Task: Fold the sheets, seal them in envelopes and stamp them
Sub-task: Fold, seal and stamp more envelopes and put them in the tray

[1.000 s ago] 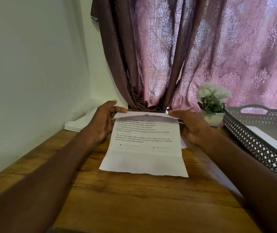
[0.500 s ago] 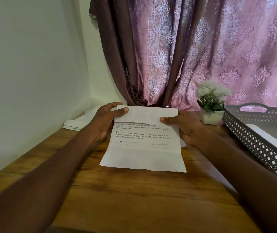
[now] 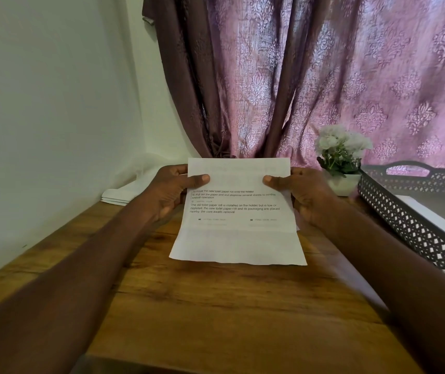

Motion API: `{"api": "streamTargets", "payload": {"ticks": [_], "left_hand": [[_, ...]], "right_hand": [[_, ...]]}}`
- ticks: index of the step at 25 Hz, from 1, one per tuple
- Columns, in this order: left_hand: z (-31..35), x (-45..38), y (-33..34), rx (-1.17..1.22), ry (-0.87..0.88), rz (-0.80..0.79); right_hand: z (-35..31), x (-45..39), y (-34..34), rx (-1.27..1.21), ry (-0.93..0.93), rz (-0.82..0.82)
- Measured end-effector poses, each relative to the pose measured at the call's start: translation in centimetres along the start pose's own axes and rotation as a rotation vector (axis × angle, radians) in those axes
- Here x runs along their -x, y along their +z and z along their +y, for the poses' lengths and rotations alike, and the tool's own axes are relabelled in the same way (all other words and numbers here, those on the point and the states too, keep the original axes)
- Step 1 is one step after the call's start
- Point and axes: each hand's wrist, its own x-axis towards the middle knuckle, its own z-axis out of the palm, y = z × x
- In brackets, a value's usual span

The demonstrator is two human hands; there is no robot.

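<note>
A printed white sheet [image 3: 237, 238] is held over the wooden table [image 3: 216, 306], its near edge hanging close to the tabletop. Its top part is turned down toward me as a flap [image 3: 239, 171], blank side out, covering the upper lines of text. My left hand [image 3: 170, 193] pinches the flap's left edge, thumb on top. My right hand [image 3: 302, 195] pinches the right edge the same way. A crease runs across the sheet's lower third.
A stack of white papers or envelopes [image 3: 124, 194] lies at the back left by the wall. A small white pot of flowers [image 3: 341, 160] stands at the back right. A dark perforated tray [image 3: 415, 220] holding white paper sits on the right. A purple curtain hangs behind.
Both hands have drawn the sheet's top edge up and toward me, so the folded flap has grown and covers more of the text. The sheet has lifted slightly.
</note>
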Motion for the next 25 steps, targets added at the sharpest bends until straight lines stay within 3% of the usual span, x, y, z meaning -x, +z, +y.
{"api": "streamTargets", "payload": {"ticks": [3,8,17,25], "left_hand": [[-0.1,0.0,-0.2,-0.025,-0.015,0.031],[0.3,-0.2,-0.7,-0.030,0.029,0.044],[-0.2,-0.5,-1.1,-0.006,-0.108,-0.107],[-0.5,-0.8,-1.3,-0.001,-0.078,-0.064]], "right_hand": [[0.1,0.4,0.0,0.029,0.061,-0.029],[-0.6,0.3,-0.5,0.093,-0.030,0.042],[-0.2,-0.1,-0.9,0.054,-0.082,0.126],[-0.1,-0.3,-0.7,0.032,0.031,0.001]]}}
